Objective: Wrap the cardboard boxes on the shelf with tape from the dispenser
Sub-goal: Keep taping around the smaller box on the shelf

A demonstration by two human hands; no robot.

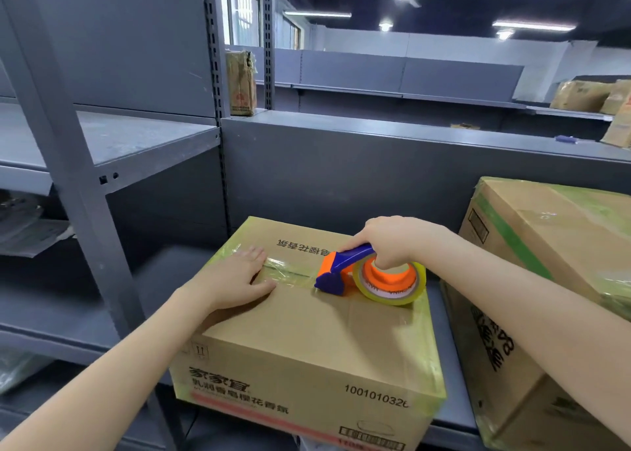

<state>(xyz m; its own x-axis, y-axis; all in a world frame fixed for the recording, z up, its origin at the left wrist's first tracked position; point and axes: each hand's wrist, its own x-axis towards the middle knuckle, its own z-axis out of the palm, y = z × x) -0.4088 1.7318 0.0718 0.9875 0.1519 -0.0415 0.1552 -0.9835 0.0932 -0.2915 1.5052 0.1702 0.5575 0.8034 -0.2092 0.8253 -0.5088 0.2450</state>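
From our head view, our right hand [392, 242] grips the tape dispenser [368, 276] on the box [307, 314] on the shelf [454, 382]; our left hand [235, 280] lies open and flat leftward, along the tape line [290, 269].

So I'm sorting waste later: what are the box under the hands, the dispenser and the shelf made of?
Box: brown matte cardboard, printed. Dispenser: glossy orange and blue, probably plastic. Shelf: grey painted, likely metal, judging by its slotted uprights.
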